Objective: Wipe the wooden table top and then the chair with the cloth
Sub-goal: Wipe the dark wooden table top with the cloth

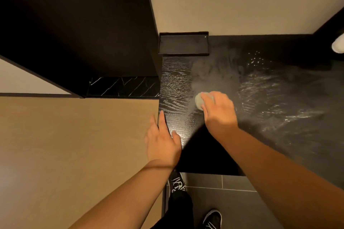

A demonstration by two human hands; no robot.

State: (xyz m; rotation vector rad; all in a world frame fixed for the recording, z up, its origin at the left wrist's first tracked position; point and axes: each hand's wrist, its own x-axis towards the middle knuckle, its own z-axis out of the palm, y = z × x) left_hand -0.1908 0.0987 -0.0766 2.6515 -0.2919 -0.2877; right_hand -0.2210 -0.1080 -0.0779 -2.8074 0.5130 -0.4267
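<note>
Right hand [218, 110] grips the cloth [199, 101], bunched into a small grey wad, fingers curled over the top. I press it down on the wooden table top [176, 83]. Wadded like this it probably puts more pressure on one spot. Left hand [162, 140] holds nothing, fingers straight and flat on the table's left edge, where it meets the light wood panel [74, 135]. It looks like a brace so I can lean over.

Cloth sits left of centre on the table, near the dry grain. Wet streaks and droplets [270, 83] spread to its right, so that side looks done and the left strip looks unwiped.

Black tray [183, 44] is at the back corner against the wall, apart from the cloth. It may need lifting to wipe under it. White object [337, 46] at the far right edge, can't tell what. Chair not in view, so that step is not yet done. My shoe [212, 217] is on the tiled floor below.
</note>
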